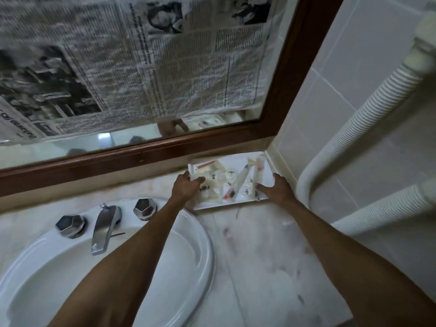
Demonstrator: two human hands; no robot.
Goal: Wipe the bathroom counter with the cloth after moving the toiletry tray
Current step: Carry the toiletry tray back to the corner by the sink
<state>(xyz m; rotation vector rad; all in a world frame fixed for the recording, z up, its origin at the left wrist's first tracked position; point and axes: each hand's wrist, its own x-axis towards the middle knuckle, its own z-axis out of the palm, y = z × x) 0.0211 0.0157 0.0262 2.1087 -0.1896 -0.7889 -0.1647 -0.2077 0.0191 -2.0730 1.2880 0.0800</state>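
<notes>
A white toiletry tray (266,167) sits in the far right corner of the marble counter (259,251), against the mirror frame and the tiled wall. It holds several small tubes, sachets and round caps. My left hand (186,187) grips the tray's left edge, thumb over the rim. My right hand (276,188) holds the tray's right front edge, fingers lying on its inside. No cloth is in view.
A white sink basin (118,267) with a chrome tap (103,228) and two chrome knobs fills the left. A wood-framed mirror (290,74) covered in newspaper stands behind. White corrugated hoses (363,119) run along the tiled wall on the right.
</notes>
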